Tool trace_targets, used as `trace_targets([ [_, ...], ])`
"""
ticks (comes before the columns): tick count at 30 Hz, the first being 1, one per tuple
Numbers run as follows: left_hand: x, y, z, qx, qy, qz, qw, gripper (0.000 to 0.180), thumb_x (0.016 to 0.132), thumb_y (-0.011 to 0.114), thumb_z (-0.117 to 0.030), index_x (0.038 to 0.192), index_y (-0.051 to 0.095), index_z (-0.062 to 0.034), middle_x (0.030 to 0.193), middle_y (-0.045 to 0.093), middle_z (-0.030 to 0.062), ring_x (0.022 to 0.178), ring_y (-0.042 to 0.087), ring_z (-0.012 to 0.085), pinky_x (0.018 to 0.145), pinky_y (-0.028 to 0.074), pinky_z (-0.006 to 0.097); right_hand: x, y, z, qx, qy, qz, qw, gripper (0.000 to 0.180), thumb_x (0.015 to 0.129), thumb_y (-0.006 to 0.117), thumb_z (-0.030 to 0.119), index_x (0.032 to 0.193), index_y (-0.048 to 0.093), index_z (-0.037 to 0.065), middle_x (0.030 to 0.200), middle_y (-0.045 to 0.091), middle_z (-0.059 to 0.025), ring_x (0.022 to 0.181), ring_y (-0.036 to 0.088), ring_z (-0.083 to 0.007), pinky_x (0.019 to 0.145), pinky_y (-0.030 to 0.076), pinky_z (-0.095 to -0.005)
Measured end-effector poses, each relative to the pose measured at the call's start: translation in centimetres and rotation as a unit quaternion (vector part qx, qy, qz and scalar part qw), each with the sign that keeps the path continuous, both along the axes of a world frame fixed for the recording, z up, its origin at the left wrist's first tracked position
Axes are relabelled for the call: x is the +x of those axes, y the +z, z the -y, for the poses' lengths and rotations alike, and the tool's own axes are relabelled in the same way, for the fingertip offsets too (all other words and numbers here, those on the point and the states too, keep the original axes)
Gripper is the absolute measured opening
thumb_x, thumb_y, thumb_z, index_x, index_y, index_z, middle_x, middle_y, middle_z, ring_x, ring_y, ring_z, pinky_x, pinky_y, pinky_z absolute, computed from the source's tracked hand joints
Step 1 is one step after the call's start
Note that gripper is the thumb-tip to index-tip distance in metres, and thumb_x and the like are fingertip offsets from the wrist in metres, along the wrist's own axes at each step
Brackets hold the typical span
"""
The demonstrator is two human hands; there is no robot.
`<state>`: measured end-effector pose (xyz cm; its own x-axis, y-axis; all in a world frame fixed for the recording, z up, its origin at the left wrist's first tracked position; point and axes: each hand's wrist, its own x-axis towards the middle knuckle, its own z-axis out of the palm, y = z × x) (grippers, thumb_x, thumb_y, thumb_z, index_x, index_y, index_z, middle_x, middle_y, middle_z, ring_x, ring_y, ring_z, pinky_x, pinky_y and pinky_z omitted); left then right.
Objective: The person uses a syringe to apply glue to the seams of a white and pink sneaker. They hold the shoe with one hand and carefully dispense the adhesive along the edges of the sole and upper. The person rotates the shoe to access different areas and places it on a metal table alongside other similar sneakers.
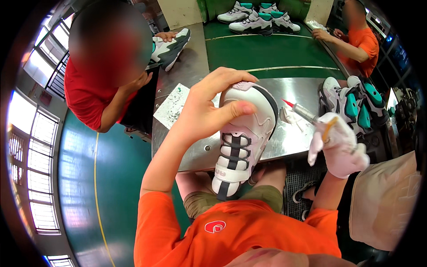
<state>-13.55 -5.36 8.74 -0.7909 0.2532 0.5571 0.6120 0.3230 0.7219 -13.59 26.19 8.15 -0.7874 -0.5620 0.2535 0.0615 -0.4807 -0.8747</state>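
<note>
White-and-pink sneaker with black laces (238,153) is held above the near edge of the shiny metal table (193,155). Bare left hand (209,104) clasps its toe, thumb across the upper, probably steadying it and leaving its right flank exposed. Toe points away from the body, long axis slanting up rightward. White-gloved right hand (336,138) grips a slim silver red-tipped pen-like tool (304,113), aimed toward the sneaker.

Shoe (260,104), white with black and pale-pink trim: left hand (211,102), bare, grips its toe end over the worktop's near edge. Pen-like tool (304,113), metal, red-tipped: in right hand (336,144), white-gloved. Worktop (193,158), metal: speckled sheet (175,106) by left edge; teal-lined shoes (340,100) at right edge. Green surface (267,51), beyond far edge: bears white-and-grey shoes (253,23).
</note>
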Motion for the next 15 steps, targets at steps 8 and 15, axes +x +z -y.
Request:
trace_targets([
  [8, -0.3, -0.1, 0.2, 0.025, 0.01, 0.039, 0.999, 0.05, 0.082, 0.078, -0.024, 0.12, 0.06, 0.0031, 0.115, 0.06, 0.0072, 0.107, 0.057, 0.0149, 0.094, 0.044, 0.027, -1.1, 2.5, 2.4, -0.094, 0.175, -0.007, 0.98, 0.101, 0.059, 0.08, 0.041, 0.131, 0.038, -0.015, 0.083, 0.063, -0.0225, 0.068, 0.065, -0.0352, 0.061, 0.057, -0.0436],
  [15, -0.2, -0.1, 0.3, 0.045, 0.003, 0.018, 0.999, 0.048, 0.08, 0.079, -0.025, 0.117, 0.062, 0.0007, 0.111, 0.062, 0.006, 0.102, 0.059, 0.0148, 0.089, 0.046, 0.027, -2.7, 3.2, 2.6, 0.005, 0.198, -0.04, 0.979, 0.099, 0.062, 0.079, 0.043, 0.131, 0.039, -0.014, 0.083, 0.063, -0.0205, 0.067, 0.066, -0.0312, 0.058, 0.057, -0.0365],
])
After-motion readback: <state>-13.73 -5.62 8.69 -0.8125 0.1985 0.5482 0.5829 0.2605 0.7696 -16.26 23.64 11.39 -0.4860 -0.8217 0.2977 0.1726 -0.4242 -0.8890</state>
